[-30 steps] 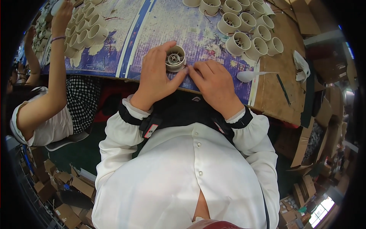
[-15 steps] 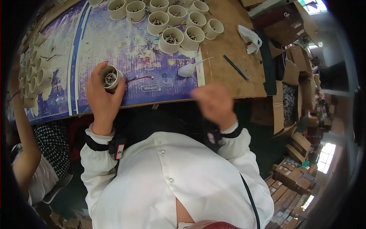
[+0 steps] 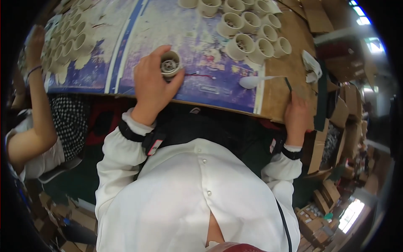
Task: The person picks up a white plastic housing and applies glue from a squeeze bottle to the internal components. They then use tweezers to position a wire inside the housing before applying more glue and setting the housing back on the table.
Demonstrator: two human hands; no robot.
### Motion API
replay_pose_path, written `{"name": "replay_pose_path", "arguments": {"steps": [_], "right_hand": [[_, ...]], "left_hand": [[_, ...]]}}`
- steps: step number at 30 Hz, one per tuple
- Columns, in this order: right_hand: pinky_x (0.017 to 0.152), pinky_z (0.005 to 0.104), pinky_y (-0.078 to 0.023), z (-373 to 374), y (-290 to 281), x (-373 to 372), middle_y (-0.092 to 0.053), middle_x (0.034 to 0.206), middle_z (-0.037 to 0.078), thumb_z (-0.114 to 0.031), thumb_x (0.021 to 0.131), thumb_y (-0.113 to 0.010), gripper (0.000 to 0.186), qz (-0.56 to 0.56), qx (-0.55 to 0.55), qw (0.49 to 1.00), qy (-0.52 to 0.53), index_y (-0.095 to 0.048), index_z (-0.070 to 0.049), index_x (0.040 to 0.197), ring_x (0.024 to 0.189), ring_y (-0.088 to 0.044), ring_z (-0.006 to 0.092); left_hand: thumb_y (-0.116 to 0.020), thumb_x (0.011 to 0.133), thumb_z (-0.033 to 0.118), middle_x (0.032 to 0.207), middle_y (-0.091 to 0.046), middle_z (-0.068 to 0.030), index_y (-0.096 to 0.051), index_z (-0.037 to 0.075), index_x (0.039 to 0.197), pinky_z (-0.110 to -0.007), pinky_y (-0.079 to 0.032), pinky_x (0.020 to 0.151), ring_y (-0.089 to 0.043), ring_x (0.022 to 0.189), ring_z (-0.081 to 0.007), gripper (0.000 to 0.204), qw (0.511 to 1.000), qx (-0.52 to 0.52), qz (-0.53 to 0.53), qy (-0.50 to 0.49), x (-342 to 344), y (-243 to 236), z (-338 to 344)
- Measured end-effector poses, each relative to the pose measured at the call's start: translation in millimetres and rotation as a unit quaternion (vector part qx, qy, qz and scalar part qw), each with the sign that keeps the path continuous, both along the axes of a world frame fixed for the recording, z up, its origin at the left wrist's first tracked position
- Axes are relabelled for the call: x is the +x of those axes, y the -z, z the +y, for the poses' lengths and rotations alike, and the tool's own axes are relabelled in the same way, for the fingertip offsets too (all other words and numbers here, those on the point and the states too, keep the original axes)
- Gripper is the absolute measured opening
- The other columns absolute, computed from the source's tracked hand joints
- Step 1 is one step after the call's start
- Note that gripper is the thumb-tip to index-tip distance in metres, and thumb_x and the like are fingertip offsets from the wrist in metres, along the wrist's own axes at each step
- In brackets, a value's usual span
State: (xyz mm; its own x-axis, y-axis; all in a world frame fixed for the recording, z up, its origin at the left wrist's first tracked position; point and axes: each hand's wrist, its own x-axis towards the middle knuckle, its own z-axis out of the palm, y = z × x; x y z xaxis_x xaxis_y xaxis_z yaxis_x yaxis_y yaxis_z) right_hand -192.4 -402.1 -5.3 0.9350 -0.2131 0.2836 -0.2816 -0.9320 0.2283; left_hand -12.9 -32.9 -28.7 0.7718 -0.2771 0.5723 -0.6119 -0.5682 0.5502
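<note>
My left hand (image 3: 153,84) holds a cream-coloured round plastic cup (image 3: 178,63) on the table, its fingers and thumb curled round the sides. Coiled metal parts (image 3: 169,65) show inside the cup. From its right side a thin red and dark wire (image 3: 201,75) runs out to a small pale connector. My right hand (image 3: 298,112) is at the table's right part, fingers closed on the near end of a slim dark stick (image 3: 288,84). Left of that hand lies a white rounded thing with a long thin tip (image 3: 249,82).
Several similar cups (image 3: 240,47) stand at the far right of the table, and more cups (image 3: 67,48) are grouped at the left. A crumpled white cloth (image 3: 311,67) lies near the right edge. Another person's arm (image 3: 40,105) is at the left. An open cardboard box (image 3: 317,153) stands right of the table.
My right hand has moved right and taken hold of the dark stick. The left hand still holds the cup. The whole view has shifted, so the table sits further right.
</note>
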Motion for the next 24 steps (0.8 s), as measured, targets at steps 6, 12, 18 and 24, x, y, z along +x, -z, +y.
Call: {"name": "replay_pose_path", "arguments": {"steps": [6,12,18,24], "right_hand": [[0.083,0.0447,-0.051,7.7,-5.9,4.6,-0.065,0.102,0.017,-0.004,0.088,-0.060,0.033,0.000,0.004,1.000,0.030,-0.064,-0.007,0.120,0.099,-0.061,0.0371],[0.084,0.0390,-0.052,8.0,-34.1,-10.2,-0.066,0.106,0.016,-0.002,0.091,-0.059,0.027,-0.042,0.031,0.999,-0.004,-0.064,-0.004,0.117,0.098,-0.063,0.0326],[0.085,0.0355,-0.055,115.8,-78.7,2.2,-0.063,0.103,0.014,0.004,0.095,-0.054,0.012,-0.281,0.495,0.794,-0.214,-0.061,0.000,0.103,0.100,-0.065,0.0261],[0.079,0.0343,-0.059,186.1,-44.4,86.4,-0.064,0.105,0.017,0.011,0.092,-0.056,0.023,-0.202,0.673,0.635,-0.322,-0.052,0.000,0.112,0.097,-0.068,0.0277]], "left_hand": [[-0.079,0.074,0.018,0.109,-0.064,-0.0099,-0.056,0.010,0.126,-0.044,-0.043,0.086,-0.059,0.100,-0.0322,0.057,1.000,0.000,-0.002,-0.008,-2.4,-0.2,4.7],[-0.080,0.071,0.014,0.111,-0.063,-0.0093,-0.055,0.009,0.127,-0.044,-0.043,0.087,-0.057,0.102,-0.0318,0.061,0.999,-0.013,-0.032,0.016,-2.4,6.1,3.5],[-0.081,0.068,0.011,0.111,-0.063,-0.0098,-0.055,0.007,0.127,-0.044,-0.043,0.089,-0.056,0.105,-0.0328,0.064,0.998,-0.027,-0.043,0.023,-3.4,4.5,4.8],[-0.081,0.067,0.011,0.111,-0.062,-0.0101,-0.054,0.007,0.128,-0.045,-0.043,0.091,-0.056,0.107,-0.0333,0.067,0.999,-0.022,-0.039,0.022,-1.4,8.3,3.7]]}}
